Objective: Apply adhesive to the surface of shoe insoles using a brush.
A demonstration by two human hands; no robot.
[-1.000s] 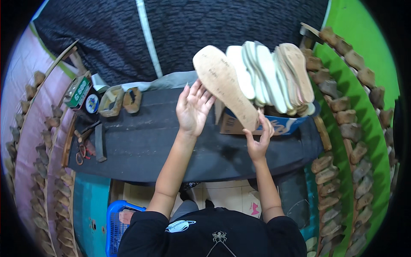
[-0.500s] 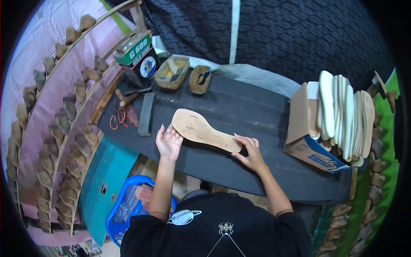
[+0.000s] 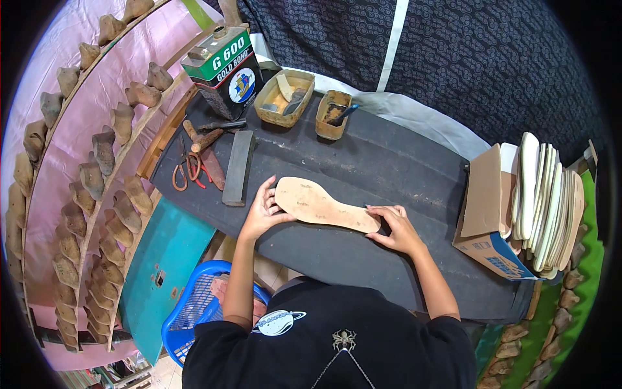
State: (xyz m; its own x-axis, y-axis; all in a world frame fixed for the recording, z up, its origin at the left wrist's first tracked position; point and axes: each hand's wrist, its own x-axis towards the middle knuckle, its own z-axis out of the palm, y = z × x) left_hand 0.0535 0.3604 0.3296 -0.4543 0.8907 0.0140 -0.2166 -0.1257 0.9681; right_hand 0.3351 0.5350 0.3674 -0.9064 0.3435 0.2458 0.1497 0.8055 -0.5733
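A tan shoe insole [image 3: 324,204] with small dark marks lies between my hands, above the black tabletop, its wide end to the left. My left hand [image 3: 264,212] holds the wide end, with the thumb along the near edge and the fingers up at the outer edge, partly hidden. At the narrow heel end, my right hand [image 3: 396,230] pinches the insole between thumb and fingers.
A grey sharpening block [image 3: 239,168], red-handled scissors [image 3: 193,165] and wooden-handled tools lie left on the black table [image 3: 402,168]. Behind stand a can [image 3: 223,71] and two tubs [image 3: 285,97]. At right, a cardboard box [image 3: 483,194] holds stacked insoles [image 3: 544,201]. Shoe lasts [image 3: 103,149] line racks.
My left hand has turned from palm-up to gripping the insole's wide end from the side. The insole has tilted closer to level. The whole view has shifted slightly.
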